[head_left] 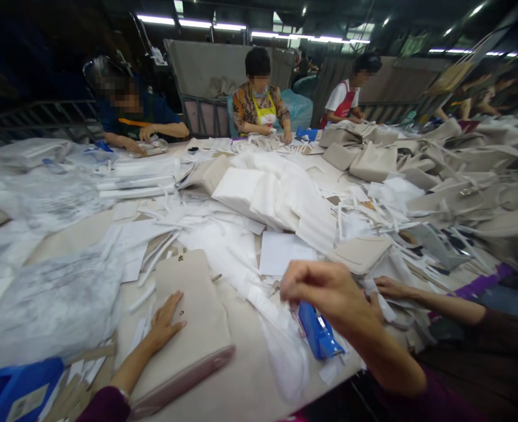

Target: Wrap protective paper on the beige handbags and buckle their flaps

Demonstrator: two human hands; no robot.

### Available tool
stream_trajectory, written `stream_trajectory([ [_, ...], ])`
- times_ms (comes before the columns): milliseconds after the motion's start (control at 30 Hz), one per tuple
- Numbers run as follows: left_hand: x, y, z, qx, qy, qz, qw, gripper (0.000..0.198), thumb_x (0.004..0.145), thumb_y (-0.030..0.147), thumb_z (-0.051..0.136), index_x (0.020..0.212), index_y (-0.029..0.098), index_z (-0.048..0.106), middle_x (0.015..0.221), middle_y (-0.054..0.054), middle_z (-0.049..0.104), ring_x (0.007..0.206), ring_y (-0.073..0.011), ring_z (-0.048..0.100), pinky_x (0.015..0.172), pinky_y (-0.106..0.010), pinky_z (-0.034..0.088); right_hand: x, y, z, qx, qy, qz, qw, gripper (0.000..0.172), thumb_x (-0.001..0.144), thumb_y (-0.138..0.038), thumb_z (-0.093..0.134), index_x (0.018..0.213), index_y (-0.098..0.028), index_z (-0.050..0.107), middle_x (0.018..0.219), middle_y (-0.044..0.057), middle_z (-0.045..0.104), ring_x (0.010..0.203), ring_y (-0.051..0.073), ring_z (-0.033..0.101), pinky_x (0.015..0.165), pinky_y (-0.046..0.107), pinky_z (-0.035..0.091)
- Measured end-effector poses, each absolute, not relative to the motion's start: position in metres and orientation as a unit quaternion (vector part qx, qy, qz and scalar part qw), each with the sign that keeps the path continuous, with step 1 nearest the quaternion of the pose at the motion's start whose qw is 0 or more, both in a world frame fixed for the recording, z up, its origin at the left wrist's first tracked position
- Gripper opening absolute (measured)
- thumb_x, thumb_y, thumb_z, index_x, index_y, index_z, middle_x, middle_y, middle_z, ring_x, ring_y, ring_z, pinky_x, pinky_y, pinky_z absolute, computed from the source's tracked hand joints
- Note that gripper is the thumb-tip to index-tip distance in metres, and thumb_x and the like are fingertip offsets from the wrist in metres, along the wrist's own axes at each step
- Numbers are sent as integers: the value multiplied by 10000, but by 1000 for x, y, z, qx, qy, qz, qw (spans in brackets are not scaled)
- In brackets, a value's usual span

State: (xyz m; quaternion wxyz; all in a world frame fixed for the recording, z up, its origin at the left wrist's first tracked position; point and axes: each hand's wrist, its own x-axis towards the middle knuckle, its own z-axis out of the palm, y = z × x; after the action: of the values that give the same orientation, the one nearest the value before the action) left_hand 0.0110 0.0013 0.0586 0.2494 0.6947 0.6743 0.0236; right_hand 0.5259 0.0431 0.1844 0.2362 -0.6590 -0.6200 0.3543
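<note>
A beige handbag (201, 310) lies flat in front of me, a small metal clasp at its top end and a darker, glossy strip along its lower edge. My left hand (166, 322) rests on the bag with the fingers spread. Raised over the table to the right is my right hand (320, 287), its fingers curled together; whatever is between them, if anything, is hidden. Just beneath it stands a blue tape dispenser (318, 334). Crumpled white wrapping (280, 346) lies between the bag and the dispenser.
Another blue dispenser (21, 390) sits at the lower left by clear plastic bags (60, 299). White foam sheets (259, 193) are stacked mid-table. Beige bags (377, 161) pile up at the right. Beside me, a co-worker's hands (386, 293) handle white material; several people work across the table.
</note>
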Motion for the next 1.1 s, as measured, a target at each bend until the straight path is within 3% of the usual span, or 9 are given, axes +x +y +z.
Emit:
stream_trajectory([
  [167,14,0,64,689,673,16,267,782,776,428,465,1462,177,188,1539,-108,173,1422,-269,116,1119,-489,172,460,114,145,-685,-689,217,93,252,816,-463,594,827,-219,655,841,54,642,876,191,582,670,254,391],
  [267,15,-2,67,686,674,11,274,791,778,453,461,1464,175,181,1542,-107,160,1424,-263,103,1126,-477,152,438,145,121,-676,-716,170,22,212,803,-365,632,921,-190,641,1001,90,616,934,203,566,707,270,399],
  [433,15,-3,66,680,680,9,272,800,772,464,474,1463,187,181,1542,-109,163,1419,-284,125,1115,-502,155,428,167,79,-728,-679,96,-23,654,604,-431,794,1109,-113,526,1179,201,506,1100,319,483,805,380,430],
  [600,8,-2,52,698,668,14,258,807,783,500,463,1467,195,165,1538,-117,172,1411,-308,143,1102,-507,180,425,183,52,-715,-687,114,-56,806,531,-363,846,1195,-146,444,1185,189,494,1091,306,502,814,367,443],
  [700,2,-2,44,710,655,19,258,843,780,579,448,1472,204,145,1539,-129,165,1406,-334,145,1088,-534,194,431,192,47,-703,-689,165,-62,729,560,-319,831,1172,-146,474,1166,174,516,1067,288,527,789,328,439],
  [933,1,-3,46,702,652,35,284,868,780,656,415,1475,234,112,1547,-114,136,1418,-327,92,1098,-555,150,458,207,47,-688,-689,229,5,177,629,-226,724,739,-169,598,800,46,619,768,174,578,628,238,367],
  [1000,2,-3,47,698,653,43,292,872,773,664,418,1474,241,119,1547,-115,136,1419,-327,84,1098,-557,144,464,210,51,-686,-683,247,50,137,641,-248,681,637,-173,566,668,8,580,674,148,541,579,229,333],
  [1100,3,-3,50,688,656,50,308,864,772,645,437,1471,235,137,1546,-123,136,1418,-330,84,1099,-561,128,471,210,62,-669,-678,276,127,232,650,-322,623,520,-182,492,522,-29,478,583,131,471,541,232,305],
])
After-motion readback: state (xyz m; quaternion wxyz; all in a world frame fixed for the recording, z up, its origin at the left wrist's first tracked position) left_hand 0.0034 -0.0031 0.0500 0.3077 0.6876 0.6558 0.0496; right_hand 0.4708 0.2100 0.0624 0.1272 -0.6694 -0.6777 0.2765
